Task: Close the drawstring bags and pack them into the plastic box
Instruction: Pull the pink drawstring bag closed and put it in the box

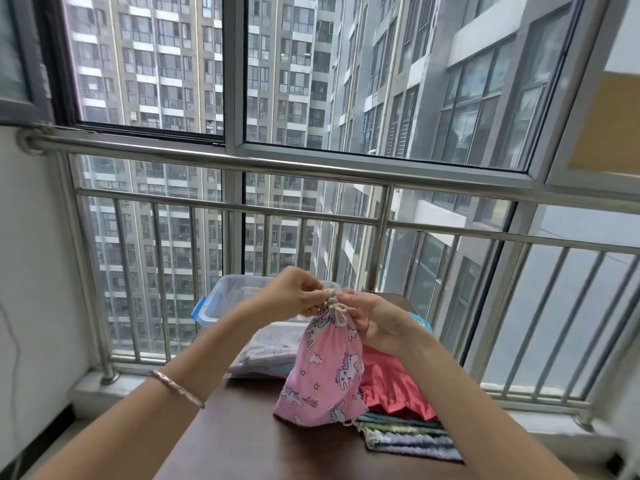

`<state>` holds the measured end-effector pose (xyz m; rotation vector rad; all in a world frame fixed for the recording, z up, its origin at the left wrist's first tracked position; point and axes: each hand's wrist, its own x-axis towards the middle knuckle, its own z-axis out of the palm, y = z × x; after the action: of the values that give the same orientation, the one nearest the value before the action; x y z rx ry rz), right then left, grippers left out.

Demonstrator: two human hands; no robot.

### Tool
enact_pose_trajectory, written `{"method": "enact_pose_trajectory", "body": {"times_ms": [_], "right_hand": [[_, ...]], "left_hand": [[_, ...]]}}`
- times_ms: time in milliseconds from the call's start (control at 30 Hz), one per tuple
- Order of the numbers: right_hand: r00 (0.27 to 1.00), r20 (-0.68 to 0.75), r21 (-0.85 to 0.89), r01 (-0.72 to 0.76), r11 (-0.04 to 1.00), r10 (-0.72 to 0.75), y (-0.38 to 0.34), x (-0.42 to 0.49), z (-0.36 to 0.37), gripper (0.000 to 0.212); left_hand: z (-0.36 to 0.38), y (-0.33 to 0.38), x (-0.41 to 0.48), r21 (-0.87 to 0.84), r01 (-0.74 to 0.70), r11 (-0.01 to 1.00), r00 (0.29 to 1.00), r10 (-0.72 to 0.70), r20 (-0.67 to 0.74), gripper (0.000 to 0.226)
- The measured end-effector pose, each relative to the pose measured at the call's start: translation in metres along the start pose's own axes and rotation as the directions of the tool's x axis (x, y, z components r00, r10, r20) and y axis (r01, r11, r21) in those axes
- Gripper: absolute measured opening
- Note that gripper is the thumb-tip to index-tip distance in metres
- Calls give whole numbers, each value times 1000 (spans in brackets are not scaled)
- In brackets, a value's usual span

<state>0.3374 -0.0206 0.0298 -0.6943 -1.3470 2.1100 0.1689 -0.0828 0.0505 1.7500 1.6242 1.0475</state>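
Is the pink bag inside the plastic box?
No, the left hand and right hand hold the pink bag outside the plastic box.

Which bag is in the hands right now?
The pink unicorn bag, its neck pinched by the left hand and right hand; the red bag lies flat atop a stack.

High-rise home balcony: railing (pixel 311 169), tower blocks (pixel 156 64).

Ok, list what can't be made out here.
- Box inside, head view: left hand and pink bag cover most of it; contents unclear.
- Cord ends, head view: pinched inside left hand and right hand; knot unclear.
- Stack of bags, head view: pink bag and right forearm hide part; count unclear.
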Motion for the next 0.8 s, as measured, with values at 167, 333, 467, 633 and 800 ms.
{"method": "enact_pose_trajectory", "body": {"times_ms": [167, 333, 467, 633, 800], "right_hand": [[946, -157, -356, 215, 909, -285, 4, 4, 8, 18], [804, -94, -739, 339, 582, -587, 8, -7, 18, 13], [770, -77, -770, 358, 529, -633, 8, -13, 17, 17], [825, -136, -631, 355, 690, -549, 5, -19, 18, 10], [870, -212, -563, 263, 783, -444, 1, -20, 14, 17]], "left_hand": [[2, -6, -1, -206, 150, 967, 987, -133, 91, 21], [9, -7, 0, -314, 177, 933, 984, -160, 79, 23], [12, -11, 1, -458, 205, 865, 979, -187, 86, 23], [17, -16, 1, -565, 224, 794, 974, -184, 128, 21], [21, -15, 0, -637, 205, 743, 978, -142, 150, 17]]}}
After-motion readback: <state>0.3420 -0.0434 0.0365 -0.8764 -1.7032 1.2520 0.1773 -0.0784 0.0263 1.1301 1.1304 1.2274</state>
